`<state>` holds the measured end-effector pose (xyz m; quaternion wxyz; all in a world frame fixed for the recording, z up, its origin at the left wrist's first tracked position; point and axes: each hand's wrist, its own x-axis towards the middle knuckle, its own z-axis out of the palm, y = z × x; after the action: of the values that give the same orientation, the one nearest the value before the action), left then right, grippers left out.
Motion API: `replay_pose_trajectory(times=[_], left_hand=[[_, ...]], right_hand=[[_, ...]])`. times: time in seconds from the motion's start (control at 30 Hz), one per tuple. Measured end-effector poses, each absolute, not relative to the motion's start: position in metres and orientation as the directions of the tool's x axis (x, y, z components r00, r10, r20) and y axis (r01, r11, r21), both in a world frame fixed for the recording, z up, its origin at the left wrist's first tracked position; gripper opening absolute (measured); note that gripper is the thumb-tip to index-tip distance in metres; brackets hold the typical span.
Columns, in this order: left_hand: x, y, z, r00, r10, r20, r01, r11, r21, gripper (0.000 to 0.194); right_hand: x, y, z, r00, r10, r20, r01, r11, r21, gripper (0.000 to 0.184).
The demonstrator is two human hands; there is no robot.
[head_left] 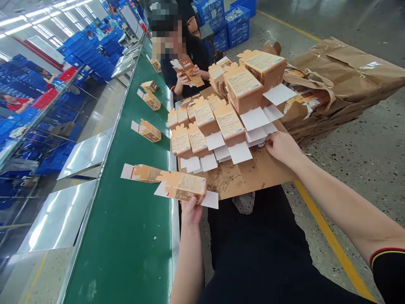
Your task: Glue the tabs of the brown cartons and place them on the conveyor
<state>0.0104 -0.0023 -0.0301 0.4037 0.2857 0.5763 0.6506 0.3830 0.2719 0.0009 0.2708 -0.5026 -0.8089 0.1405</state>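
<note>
My left hand [192, 211] grips an opened-out brown carton [188, 185] from below, over the near edge of the green conveyor belt [133, 236]. White flaps stick out at both ends of this carton. Just beyond it another brown carton [147, 173] lies on the belt. At the right end of the cardboard sheet [253, 175], my right hand [281, 145] is closed, fingertips pressed together by the white flaps [256, 134]. Something small and shiny shows at those fingertips, too small to name. Several stacked cartons [229, 120] with printed labels stand left of that hand.
Across the stack a co-worker [186, 50] holds a flat brown carton [188, 69]. More cartons [151, 131] sit along the belt. A large paper-wrapped bundle [351, 80] lies at right, and blue crates [237, 25] stand behind. Metal shelves [60, 211] flank the belt's left side.
</note>
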Motion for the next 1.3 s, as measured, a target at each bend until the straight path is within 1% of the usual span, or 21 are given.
replay_pose_trajectory(times=[0.1, 0.2, 0.27, 0.3, 0.4, 0.47, 0.57, 0.73, 1.0, 1.1, 1.2, 1.3], left_hand=[[0.017, 0.000, -0.044, -0.433, 0.895, -0.107, -0.187, 0.027, 0.982, 0.092], [0.018, 0.004, -0.041, -0.384, 0.912, -0.143, -0.211, 0.065, 0.975, 0.099], [0.015, 0.005, -0.033, -0.332, 0.933, -0.137, -0.151, 0.090, 0.984, 0.099], [0.012, 0.006, -0.027, -0.307, 0.945, -0.115, -0.101, 0.088, 0.991, 0.097], [0.003, 0.006, -0.011, -0.260, 0.965, -0.028, 0.031, 0.038, 0.999, 0.086], [-0.002, 0.007, -0.002, -0.245, 0.969, -0.013, 0.072, 0.032, 0.997, 0.083], [-0.002, 0.010, 0.006, -0.232, 0.972, -0.045, 0.113, 0.073, 0.991, 0.082], [0.003, 0.012, 0.009, -0.236, 0.970, -0.054, 0.150, 0.091, 0.985, 0.081], [0.003, 0.010, 0.003, -0.246, 0.969, -0.010, 0.191, 0.059, 0.980, 0.080], [0.002, 0.008, 0.005, -0.239, 0.971, -0.006, 0.229, 0.062, 0.972, 0.078], [0.002, 0.007, 0.009, -0.228, 0.973, -0.036, 0.292, 0.103, 0.951, 0.076], [0.005, 0.008, 0.013, -0.213, 0.974, -0.074, 0.324, 0.142, 0.936, 0.073]], right_hand=[[0.390, 0.266, 0.007, -0.327, 0.888, 0.322, 0.717, 0.455, -0.527, 0.033], [0.403, 0.230, 0.013, -0.212, 0.905, 0.368, 0.689, 0.405, -0.600, 0.022], [0.405, 0.191, 0.014, -0.141, 0.908, 0.395, 0.637, 0.389, -0.666, 0.015], [0.402, 0.170, 0.013, -0.134, 0.908, 0.396, 0.595, 0.394, -0.701, 0.014], [0.375, 0.110, 0.007, -0.215, 0.907, 0.362, 0.460, 0.421, -0.782, 0.015], [0.346, 0.084, 0.002, -0.330, 0.891, 0.310, 0.393, 0.429, -0.813, 0.020], [0.307, 0.076, -0.007, -0.457, 0.836, 0.304, 0.317, 0.473, -0.822, 0.025], [0.280, 0.093, -0.022, -0.554, 0.776, 0.301, 0.304, 0.525, -0.795, 0.021], [0.278, 0.093, -0.032, -0.615, 0.741, 0.270, 0.315, 0.545, -0.777, 0.023], [0.282, 0.088, -0.028, -0.601, 0.744, 0.291, 0.290, 0.543, -0.788, 0.022], [0.292, 0.086, -0.022, -0.516, 0.801, 0.304, 0.299, 0.501, -0.813, 0.024], [0.305, 0.085, -0.018, -0.427, 0.859, 0.282, 0.308, 0.431, -0.848, 0.022]])
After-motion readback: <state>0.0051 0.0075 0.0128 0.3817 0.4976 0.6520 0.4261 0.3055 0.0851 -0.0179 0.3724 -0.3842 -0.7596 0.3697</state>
